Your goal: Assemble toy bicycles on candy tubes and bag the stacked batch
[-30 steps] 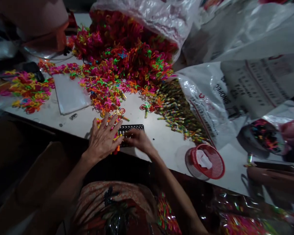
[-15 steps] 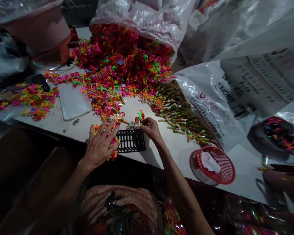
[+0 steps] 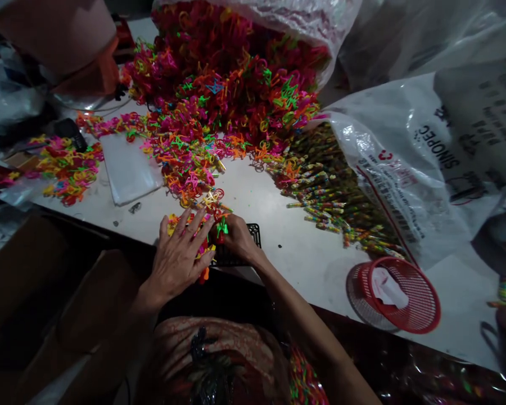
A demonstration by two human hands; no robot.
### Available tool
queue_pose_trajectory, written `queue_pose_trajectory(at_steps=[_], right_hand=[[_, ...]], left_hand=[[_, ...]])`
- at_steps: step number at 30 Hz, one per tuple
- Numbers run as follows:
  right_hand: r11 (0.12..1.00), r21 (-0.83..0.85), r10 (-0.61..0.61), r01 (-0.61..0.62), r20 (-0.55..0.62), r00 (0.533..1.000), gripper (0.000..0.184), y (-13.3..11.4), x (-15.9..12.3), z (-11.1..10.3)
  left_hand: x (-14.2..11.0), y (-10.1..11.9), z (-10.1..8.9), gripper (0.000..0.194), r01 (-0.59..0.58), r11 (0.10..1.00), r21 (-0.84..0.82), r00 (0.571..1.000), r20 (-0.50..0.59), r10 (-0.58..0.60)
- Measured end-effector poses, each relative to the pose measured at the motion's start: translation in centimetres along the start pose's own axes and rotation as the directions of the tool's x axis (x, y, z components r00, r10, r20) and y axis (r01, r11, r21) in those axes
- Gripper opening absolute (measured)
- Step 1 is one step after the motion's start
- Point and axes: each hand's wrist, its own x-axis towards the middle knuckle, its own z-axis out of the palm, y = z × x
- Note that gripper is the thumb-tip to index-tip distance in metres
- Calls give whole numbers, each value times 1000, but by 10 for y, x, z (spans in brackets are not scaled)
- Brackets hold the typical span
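My left hand lies flat with its fingers spread over several coloured plastic pieces at the left end of a black slotted rack. Between the fingertips of my right hand is a small green-and-red plastic toy; this hand is over the rack, close to my left fingers. Most of the rack is hidden under both hands. Just beyond them, small plastic toys of many colours spread out from a large heap.
Thin printed tubes pile up at the right beside a white printed sack. A red mesh basket holding white paper stands near the table's front edge. A stack of clear plastic sheets lies left. A pink bucket stands behind.
My right hand moved from the rack to a green-and-red toy beyond its right end, took it, and brought it back left over the rack. My left hand stays spread in place.
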Motion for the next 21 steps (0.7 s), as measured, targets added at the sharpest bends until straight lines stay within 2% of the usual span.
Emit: queue_pose_trajectory(at_steps=[4, 8, 9, 11, 13, 15, 18, 21], right_hand=[[936, -350, 86, -44, 106, 991, 21, -12, -1, 1], [915, -403, 85, 4, 202, 976, 21, -18, 8, -14], [913, -408, 77, 9, 194, 978, 20, -18, 13, -20], [882, -469, 111, -48, 107, 988, 19, -16, 26, -34], [812, -564, 189, -147, 16, 982, 22, -15, 39, -42], [750, -633, 255, -193, 8, 967, 25, -13, 47, -45], [730, -643, 291, -231, -14, 957, 25, -8, 40, -47], [797, -527, 290, -295, -93, 952, 16, -2, 15, -52]], left_hand=[[3, 0, -1, 56, -16, 1000, -10, 999, 34, 16], [2, 0, -3, 51, -26, 1000, -14, 999, 44, 26], [2, 0, -3, 50, -23, 1000, -14, 999, 41, 24], [1, 0, -3, 50, -11, 1000, -11, 1000, 28, 12], [0, 1, -3, 50, 1, 1000, -9, 1000, 17, -1], [-1, 1, -2, 49, 6, 1000, -10, 1000, 15, -6], [-1, 1, -2, 49, 8, 1000, -24, 1000, 2, -8], [1, 2, -1, 50, 26, 999, -38, 999, -25, -27]])
